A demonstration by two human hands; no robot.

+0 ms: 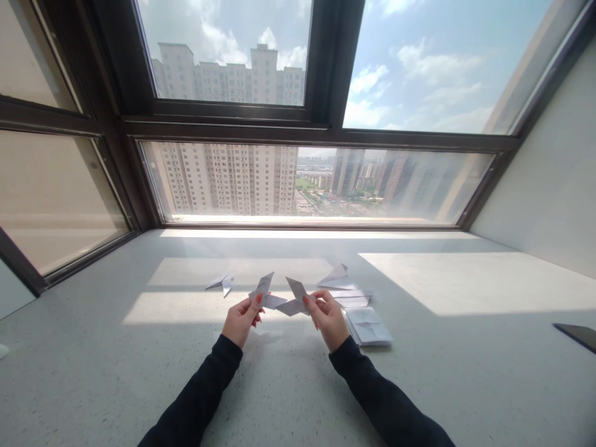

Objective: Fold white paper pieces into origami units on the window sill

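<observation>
My left hand [241, 319] pinches a folded white paper piece [264, 285] with pointed ends, held above the pale speckled sill. Between the fingers of my right hand [328, 318] is a second folded paper piece [296, 288] of similar shape. The lower points of the two pieces meet or nearly meet between my hands; whether they touch is hard to tell. Just right of my right hand lie a stack of folded white paper [371, 327], a long folded paper [351, 298] and a paper with a pointed tip [336, 275].
A small folded paper figure [222, 282] rests on the sill [279, 397] to the left of my hands. At the far right edge lies a dark flat object [578, 336]. Dark-framed windows [326, 138] stand behind the sill, with a white wall [554, 161] on the right.
</observation>
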